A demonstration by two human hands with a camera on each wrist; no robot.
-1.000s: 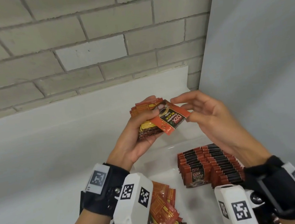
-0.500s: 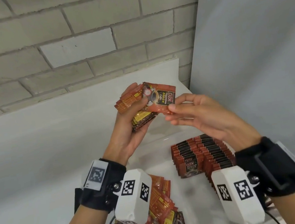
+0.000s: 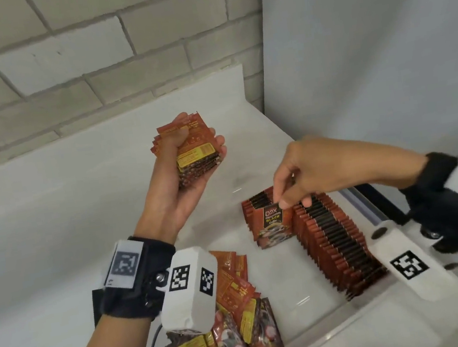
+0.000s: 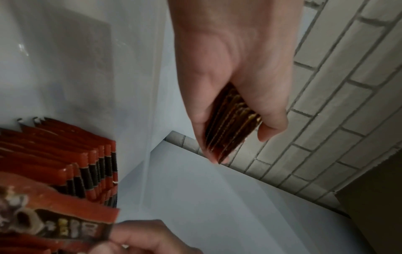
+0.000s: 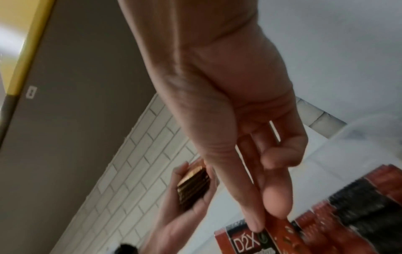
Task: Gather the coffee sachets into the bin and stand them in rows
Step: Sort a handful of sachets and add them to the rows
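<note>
Looks like plain stockroom or packing corner: painted brick wall [image 3: 82,61], white table [image 3: 38,229], grey partition [image 3: 381,49], identical coffee sachets [image 3: 333,235] by dozens in clear bin [image 3: 332,332].

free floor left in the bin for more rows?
Bare bin floor lies between the loose pile and the long row, and behind the short row toward the far wall. Crowded: the right side, where the right hand sets a sachet; near-left corner under the pile.

Am handling glossy foil sachets [image 3: 273,223]; bin [image 3: 371,318] looking smooth translucent plastic; wall [image 3: 88,60], upper left, showing rough matt brick.
</note>
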